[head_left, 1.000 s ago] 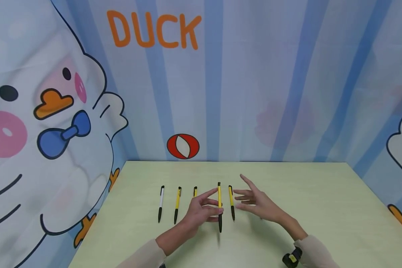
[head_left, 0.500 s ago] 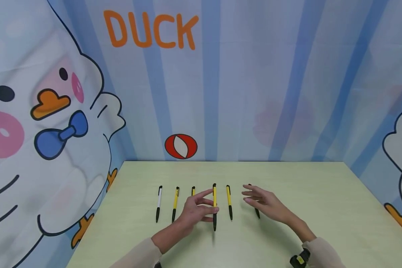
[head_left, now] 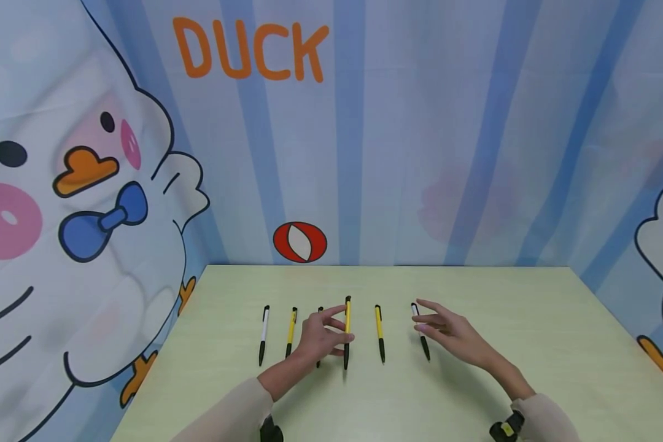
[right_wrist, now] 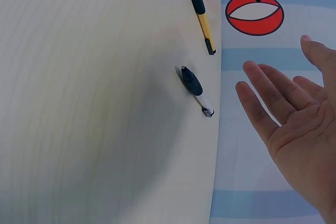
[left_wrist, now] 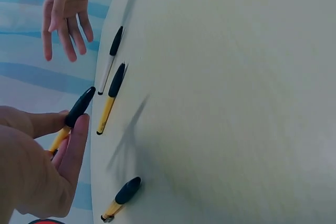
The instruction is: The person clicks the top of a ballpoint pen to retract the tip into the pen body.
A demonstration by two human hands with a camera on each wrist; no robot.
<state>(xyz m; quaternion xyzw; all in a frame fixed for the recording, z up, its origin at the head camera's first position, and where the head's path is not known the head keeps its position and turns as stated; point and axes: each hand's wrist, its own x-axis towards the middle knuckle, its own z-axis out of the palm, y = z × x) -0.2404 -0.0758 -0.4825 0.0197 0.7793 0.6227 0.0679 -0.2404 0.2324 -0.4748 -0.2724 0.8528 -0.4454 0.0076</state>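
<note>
nearest are two light sleeves (head_left: 221, 411), with a black device (head_left: 506, 426) at each wrist. beyond them, the left hand (head_left: 320, 336) is pinching a yellow-and-black pen (head_left: 348, 313) between thumb and fingers, its black tip turned toward the person; this pen is raised above the table (head_left: 398, 405) (its shadow lies apart from it in the left wrist view). the right hand (head_left: 454, 334) has its fingers loosely spread, holds nothing, and is above the rightmost white pen (head_left: 425, 351), not touching it.

on the table, the other pens lie in one row: at the far left a white pen (head_left: 264, 331), then a yellow pen (head_left: 292, 325), then a third pen (head_left: 320, 309) mostly covered by the left hand, and between both hands another yellow pen (head_left: 379, 334).

farthest stands a blue striped backdrop (head_left: 398, 123) with a printed red-and-white ball (head_left: 300, 242) and the orange word "duck" (head_left: 274, 52).
</note>
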